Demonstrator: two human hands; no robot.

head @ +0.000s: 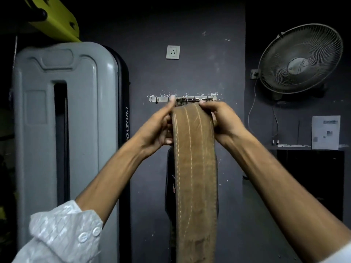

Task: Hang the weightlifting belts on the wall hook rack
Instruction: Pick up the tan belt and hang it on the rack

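Belt in both my hands — brown leather, centre frame, its top end raised to the hook rack on the dark wall. My left hand and right hand grip its edges, fingers closed on it; a black belt hangs behind.

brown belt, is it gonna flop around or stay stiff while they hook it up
Probably fairly stiff: the brown belt hangs in a broad flat band below both hands without folding. Its thick stitched leather looks heavy for its size. The matte surface likely grips well; the left hand and right hand pinch its top near the hook rack.
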